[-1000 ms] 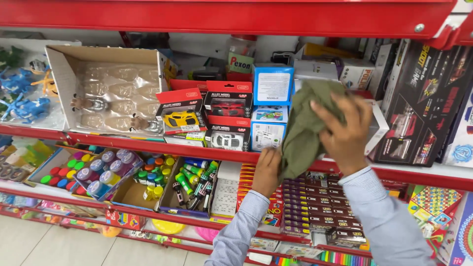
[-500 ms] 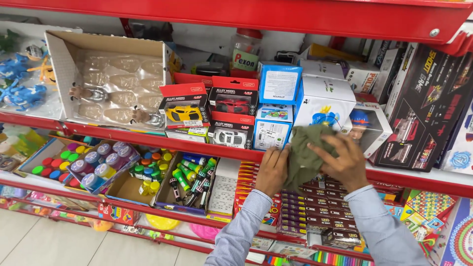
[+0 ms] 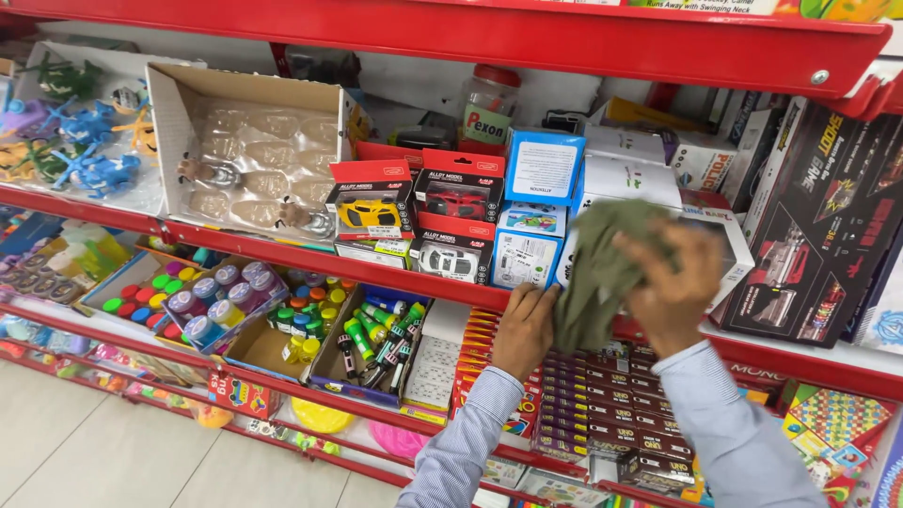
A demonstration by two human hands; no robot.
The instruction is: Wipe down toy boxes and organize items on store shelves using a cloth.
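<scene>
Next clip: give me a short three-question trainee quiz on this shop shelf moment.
1. True or false: the right hand presses an olive-green cloth against a white box.
2. Where does the left hand rest?
A. on the red shelf edge
B. inside the cardboard tray
C. on the floor
3. What colour is the toy car in the leftmost red box?

Key: 1 true; 2 A; 3 yellow.
</scene>
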